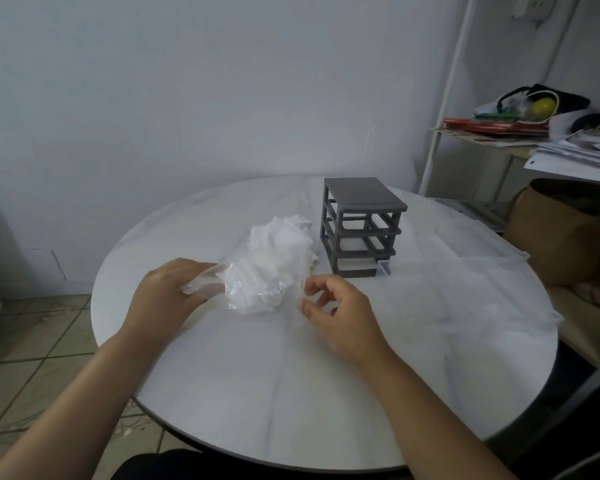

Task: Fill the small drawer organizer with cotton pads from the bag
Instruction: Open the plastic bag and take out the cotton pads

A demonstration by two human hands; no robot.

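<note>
Cotton pads (274, 258) sit bunched in the clear plastic bag (243, 289) on the round white table (291, 393), just left of the dark grey drawer organizer (361, 226). Your left hand (167, 296) grips the bag's near-left edge, fingers closed on the film. Your right hand (336, 313) pinches the bag's right edge between thumb and curled fingers. A cluttered shelf (520, 133) stands at the right.

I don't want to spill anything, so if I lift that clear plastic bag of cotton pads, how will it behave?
The bag looks thin and crinkled, so it will probably sag. Being stuffed with white pads, it is likely light. The left hand grips one end; its film could slip.
</note>
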